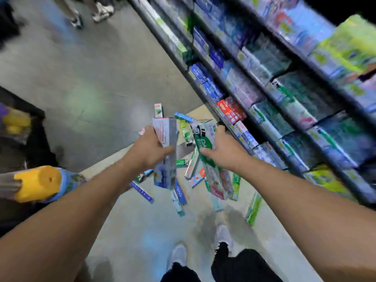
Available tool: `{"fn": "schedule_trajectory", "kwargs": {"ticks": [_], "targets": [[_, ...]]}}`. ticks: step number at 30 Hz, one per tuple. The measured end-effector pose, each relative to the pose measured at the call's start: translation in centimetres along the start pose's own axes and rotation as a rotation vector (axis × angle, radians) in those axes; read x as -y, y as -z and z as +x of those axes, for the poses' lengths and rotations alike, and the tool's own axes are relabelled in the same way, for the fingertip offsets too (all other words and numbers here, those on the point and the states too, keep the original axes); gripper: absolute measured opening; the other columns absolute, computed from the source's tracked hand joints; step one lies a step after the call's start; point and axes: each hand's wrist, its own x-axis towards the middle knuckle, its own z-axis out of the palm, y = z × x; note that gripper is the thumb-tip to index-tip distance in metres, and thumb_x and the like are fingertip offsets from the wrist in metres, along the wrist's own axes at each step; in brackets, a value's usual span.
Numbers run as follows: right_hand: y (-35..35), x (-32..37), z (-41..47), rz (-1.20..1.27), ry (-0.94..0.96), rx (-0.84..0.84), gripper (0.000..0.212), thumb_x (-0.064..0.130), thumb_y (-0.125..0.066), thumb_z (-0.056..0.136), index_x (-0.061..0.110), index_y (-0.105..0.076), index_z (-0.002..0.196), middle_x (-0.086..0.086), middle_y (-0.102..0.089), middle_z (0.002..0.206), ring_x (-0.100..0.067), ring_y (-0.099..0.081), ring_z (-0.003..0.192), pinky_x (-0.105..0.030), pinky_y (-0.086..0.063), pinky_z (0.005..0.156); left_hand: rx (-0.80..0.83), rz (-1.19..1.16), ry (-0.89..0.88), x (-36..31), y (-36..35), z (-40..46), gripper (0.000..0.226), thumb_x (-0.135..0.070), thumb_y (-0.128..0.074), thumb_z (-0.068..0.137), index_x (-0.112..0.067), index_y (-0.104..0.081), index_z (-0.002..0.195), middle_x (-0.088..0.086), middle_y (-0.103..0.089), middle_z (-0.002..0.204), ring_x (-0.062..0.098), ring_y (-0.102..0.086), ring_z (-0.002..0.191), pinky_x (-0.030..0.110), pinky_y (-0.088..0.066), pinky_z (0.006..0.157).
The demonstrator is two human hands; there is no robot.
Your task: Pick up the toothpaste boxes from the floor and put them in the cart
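While I stand over the spill, my left hand (151, 148) is clamped on a white-and-blue toothpaste box (164, 153), and my right hand (222, 151) grips a green-and-white toothpaste box (203, 139). More toothpaste boxes (183, 192) lie scattered on the floor (91, 82) beside the stocked shelves (274, 82), ahead of my shoes (179, 254).

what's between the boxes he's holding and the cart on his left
Nothing visible. Both the left hand and right hand hold toothpaste boxes above the floor; the cart sits across open floor to the left.
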Motion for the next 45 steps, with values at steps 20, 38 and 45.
{"fn": "schedule_trajectory", "kwargs": {"ticks": [20,38,45], "targets": [[22.6,-5.2,-38.9,0.348,-0.354,-0.574,0.071,0.044,-0.07,0.085,0.007,-0.03,0.131,-0.005,-0.057,0.101,-0.021,-0.056,0.082,-0.03,-0.043,0.059,0.352,0.292,-0.729,-35.6,-0.6,-24.9,0.046,-0.041,-0.078,0.081,-0.016,-0.041,0.091,0.008,-0.06,0.086,0.023,-0.062,0.075,0.044,-0.057,0.063],[15.5,-32.3,-92.9,0.64,-1.098,-1.075,0.051,0.033,-0.078,0.079,0.019,-0.035,0.103,-0.008,-0.064,0.096,-0.023,-0.067,0.083,-0.046,-0.06,0.071,1.042,0.465,-1.131,-51.1,-45.2,-67.3,0.087,-0.052,-0.082,0.068,-0.027,-0.031,0.134,-0.005,-0.048,0.127,0.023,-0.055,0.11,0.045,-0.055,0.085],[13.5,-39.4,-101.9,0.645,-1.273,-1.132,0.059,0.036,-0.078,0.08,0.014,-0.033,0.112,-0.01,-0.061,0.103,-0.024,-0.063,0.088,-0.042,-0.057,0.077,1.142,0.526,-1.137,-53.9,-54.9,-76.0,0.087,-0.038,-0.081,0.078,-0.025,-0.025,0.144,0.003,-0.049,0.136,0.028,-0.058,0.112,0.051,-0.057,0.087]]}}
